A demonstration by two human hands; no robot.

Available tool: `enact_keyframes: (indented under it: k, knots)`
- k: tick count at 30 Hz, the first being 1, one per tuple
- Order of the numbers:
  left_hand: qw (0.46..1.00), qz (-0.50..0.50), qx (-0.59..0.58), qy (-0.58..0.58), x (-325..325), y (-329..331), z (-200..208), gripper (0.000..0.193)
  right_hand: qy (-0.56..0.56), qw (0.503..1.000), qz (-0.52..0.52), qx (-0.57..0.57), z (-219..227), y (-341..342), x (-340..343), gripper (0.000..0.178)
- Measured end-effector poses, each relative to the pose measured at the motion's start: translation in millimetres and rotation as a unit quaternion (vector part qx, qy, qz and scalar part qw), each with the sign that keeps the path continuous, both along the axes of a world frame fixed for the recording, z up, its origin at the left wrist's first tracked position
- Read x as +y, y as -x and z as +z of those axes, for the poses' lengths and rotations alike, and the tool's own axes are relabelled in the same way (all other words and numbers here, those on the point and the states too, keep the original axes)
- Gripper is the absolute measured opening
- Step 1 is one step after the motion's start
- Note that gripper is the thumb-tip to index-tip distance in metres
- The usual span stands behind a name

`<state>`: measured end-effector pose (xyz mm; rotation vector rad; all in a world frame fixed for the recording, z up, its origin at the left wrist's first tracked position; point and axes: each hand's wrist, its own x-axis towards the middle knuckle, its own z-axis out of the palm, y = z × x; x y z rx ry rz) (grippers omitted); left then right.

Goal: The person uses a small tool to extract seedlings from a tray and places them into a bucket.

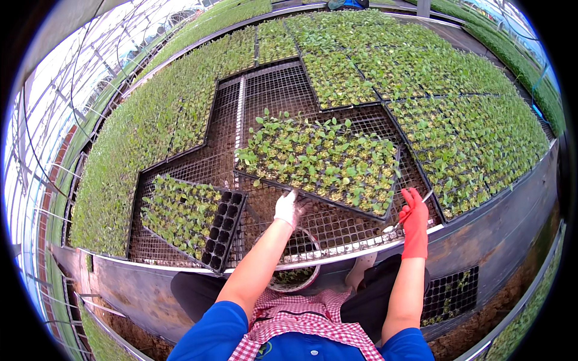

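White-gloved fingers [292,197] at seedling tray [319,161]

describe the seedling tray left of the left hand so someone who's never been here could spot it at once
Find the mesh bench before the person, then the white-gloved left hand. Left of it, by the bench's front edge, lies a slanted black seedling tray. Unlike the neighbouring trays, its right end shows dark cells without seedlings.
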<state>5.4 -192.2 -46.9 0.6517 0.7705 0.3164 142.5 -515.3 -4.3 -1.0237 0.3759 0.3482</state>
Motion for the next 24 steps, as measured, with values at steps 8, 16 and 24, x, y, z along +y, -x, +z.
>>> enact_keyframes:
  k: [8, 16, 24]
  knots:
    - [0.998, 0.067, -0.023, -0.004, 63.8, 22.5, -2.6, 0.023, 0.058, 0.974, 0.212, 0.057, 5.5, 23.7, 35.7, 0.042]
    - [0.999, -0.022, 0.012, 0.035, 41.4, 57.2, 1.5, 0.019, 0.11, 0.952, 0.28, 0.048, 4.2, 33.6, 60.1, 0.015]
    - [0.999, -0.04, -0.019, 0.03, 9.7, 53.9, 0.3, 0.031, 0.096, 0.946, 0.307, 0.045, -5.7, 34.8, 63.1, 0.013]
